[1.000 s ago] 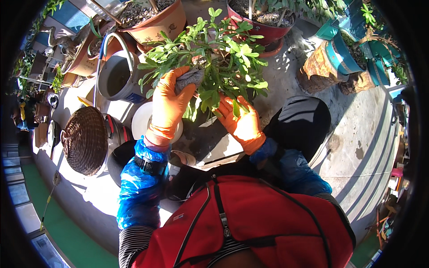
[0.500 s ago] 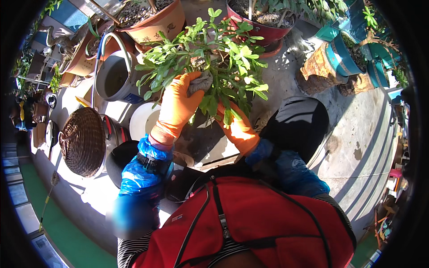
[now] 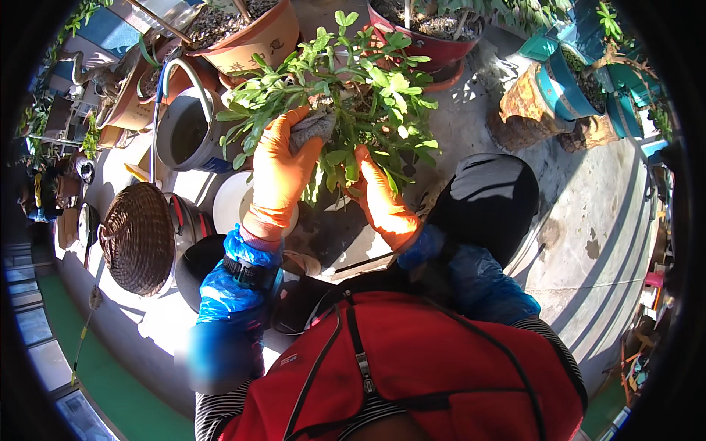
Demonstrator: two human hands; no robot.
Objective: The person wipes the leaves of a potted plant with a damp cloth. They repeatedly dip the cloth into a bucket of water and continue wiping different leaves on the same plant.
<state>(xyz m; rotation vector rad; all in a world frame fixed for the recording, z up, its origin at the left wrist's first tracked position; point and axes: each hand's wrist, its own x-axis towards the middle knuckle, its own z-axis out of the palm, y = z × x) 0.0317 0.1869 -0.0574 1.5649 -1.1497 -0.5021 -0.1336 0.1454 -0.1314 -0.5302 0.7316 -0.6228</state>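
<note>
A leafy green potted plant with flat, segmented stems spreads out in front of me; its pot is hidden under the leaves. My left hand, in an orange rubber glove, is at the plant's left side, closed on a crumpled grey cloth between thumb and fingers. On the lower front of the plant is my right hand, gloved in orange too. Its fingers reach up among the hanging leaves, and their tips are partly covered, so their grip is unclear. Blue plastic sleeves cover both forearms.
A grey bucket with a hose over its rim stands left, near a white basin and a brown wicker basket. Large pots, one orange and one dark red, stand behind the plant. Teal pots are at right.
My left hand has shifted slightly left, and more of the grey cloth shows. My right hand has moved a little left, with its fingers pointing further up into the leaves.
</note>
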